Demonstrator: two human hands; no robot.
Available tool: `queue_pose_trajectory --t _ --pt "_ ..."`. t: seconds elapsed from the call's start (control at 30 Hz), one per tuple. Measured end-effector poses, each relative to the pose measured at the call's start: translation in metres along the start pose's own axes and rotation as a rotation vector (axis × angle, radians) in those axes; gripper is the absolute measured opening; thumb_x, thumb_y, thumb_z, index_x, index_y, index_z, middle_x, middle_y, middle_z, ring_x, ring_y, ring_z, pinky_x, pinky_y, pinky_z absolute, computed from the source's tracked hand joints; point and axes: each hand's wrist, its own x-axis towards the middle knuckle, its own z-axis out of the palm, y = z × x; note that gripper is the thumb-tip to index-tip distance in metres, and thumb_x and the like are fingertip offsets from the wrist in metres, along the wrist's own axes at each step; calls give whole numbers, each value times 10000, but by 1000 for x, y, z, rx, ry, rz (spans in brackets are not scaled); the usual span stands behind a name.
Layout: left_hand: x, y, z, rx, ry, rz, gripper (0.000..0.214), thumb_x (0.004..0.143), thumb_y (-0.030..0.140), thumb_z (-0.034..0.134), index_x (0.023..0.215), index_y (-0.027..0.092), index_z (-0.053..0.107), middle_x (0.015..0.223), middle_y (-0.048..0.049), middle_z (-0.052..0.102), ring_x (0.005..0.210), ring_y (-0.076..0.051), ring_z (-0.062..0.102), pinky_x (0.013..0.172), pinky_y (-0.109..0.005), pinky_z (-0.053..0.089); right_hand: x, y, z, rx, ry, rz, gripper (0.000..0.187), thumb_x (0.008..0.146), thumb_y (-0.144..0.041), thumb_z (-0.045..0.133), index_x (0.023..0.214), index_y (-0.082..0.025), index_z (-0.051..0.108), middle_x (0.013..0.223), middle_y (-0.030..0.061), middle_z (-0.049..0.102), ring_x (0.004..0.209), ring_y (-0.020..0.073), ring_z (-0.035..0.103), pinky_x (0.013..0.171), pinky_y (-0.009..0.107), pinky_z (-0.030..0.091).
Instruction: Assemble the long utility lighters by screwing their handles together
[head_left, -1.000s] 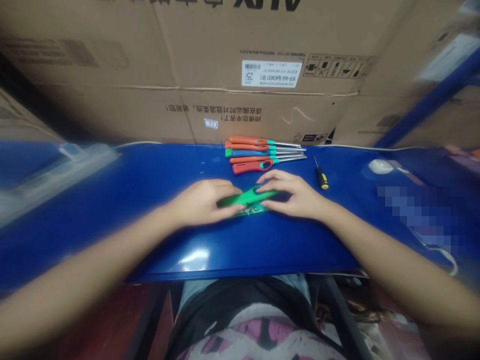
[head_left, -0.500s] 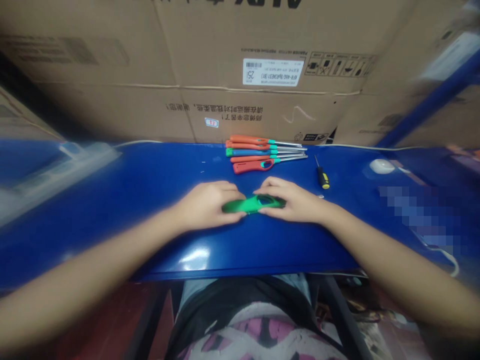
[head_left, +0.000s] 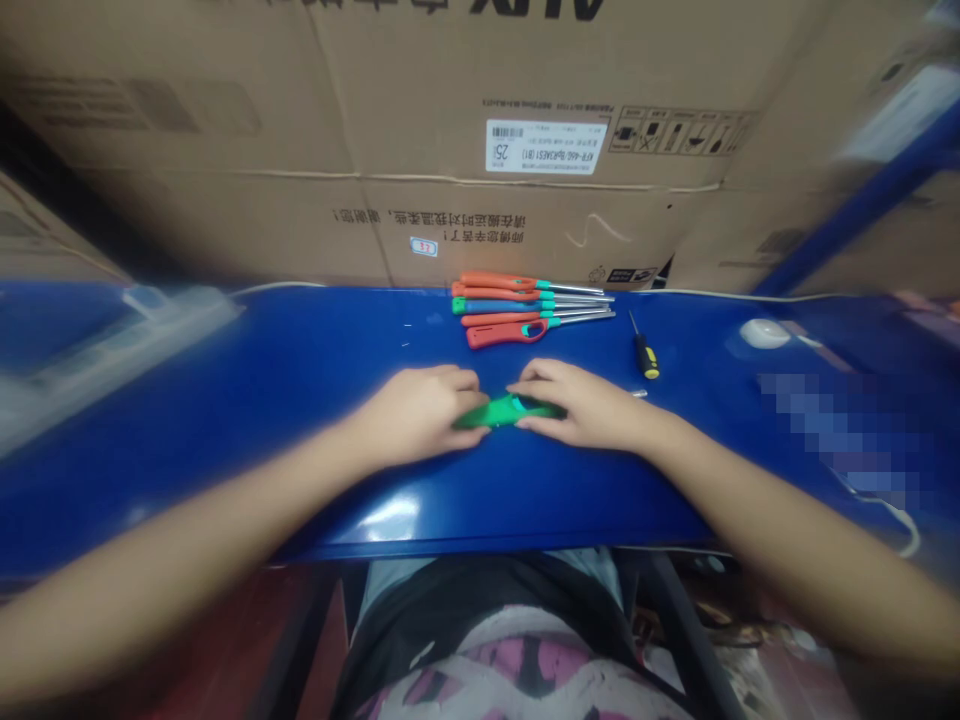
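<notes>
A green long-nosed lighter [head_left: 499, 411] lies crosswise between my two hands, just above or on the blue table. My left hand [head_left: 427, 410] is closed round its handle end, thumb below and fingers on top. The trigger end is pinched by my right hand [head_left: 574, 400], which hides much of it. A short metal tip [head_left: 639, 394] pokes out past the right wrist. Beyond my hands lies a row of several long-nosed lighters [head_left: 506, 332] in orange, red and blue, their metal tubes pointing right.
A small black-and-yellow screwdriver [head_left: 646, 357] lies to the right of the row. Farther right sits a white rounded object [head_left: 764, 333]. A blurred clear plastic tray or bag [head_left: 112, 360] is on the left. Behind the blue table [head_left: 525, 500] stands a large cardboard box [head_left: 262, 200].
The green lighter has turned or tilted slightly between my hands, and both hands have shifted a little. The metal tip past my right wrist shows more. The row of lighters is unmoved.
</notes>
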Motion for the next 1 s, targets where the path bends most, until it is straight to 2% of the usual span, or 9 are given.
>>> queue_pose_trajectory --t 0.1,0.2,0.3,0.4,0.6,0.87,1.0 --pt "0 3 0 56 -3 19 247 911 353 641 1058 199 766 1001 -67 722 892 -234 680 693 -304 499 -1 -3 0 -84 2 -6 378 931 -332 644 1259 -149 680 1122 135 671 991 268 655 845 417 566" --pt "0 0 0 35 14 21 227 894 321 645 1046 194 757 1004 -68 719 891 -230 681 679 -297 496 -1 -7 -3 -82 38 -35 274 917 -276 645 1165 -176 704 1087 104 700 942 245 669 809 377 555" --pt "-1 -6 3 -1 41 40 255 980 356 568 1079 196 740 1001 -60 714 867 -210 680 659 -284 478 -2 -10 -8 -24 77 -37 147 950 -261 609 1042 -189 697 996 74 691 850 195 654 736 316 532" --pt "-1 -10 6 -32 71 77 335 1043 417 483 1078 186 723 967 -55 701 841 -194 671 674 -275 472 -2 -11 -9 -27 106 -47 128 980 -283 583 995 -190 670 922 58 656 803 181 617 694 297 500" --pt "-2 -7 10 -104 137 113 367 1053 424 465 960 165 708 881 -50 682 767 -171 645 672 -272 464 -3 -9 -5 -44 149 -84 109 997 -247 561 959 -178 636 871 46 622 772 173 581 685 288 468" --pt "-1 -21 4 -159 263 65 363 1007 491 565 1058 177 741 916 -46 727 803 -175 682 694 -266 478 -2 -2 -13 -20 197 -2 80 971 -264 605 956 -185 613 927 57 625 809 179 586 712 297 475" --pt "-1 -23 0 -198 260 70 351 1027 453 538 1058 165 737 935 -58 733 833 -181 682 741 -275 493 -3 1 -18 -3 206 -18 104 976 -287 610 995 -186 624 957 58 623 853 179 593 758 295 484"
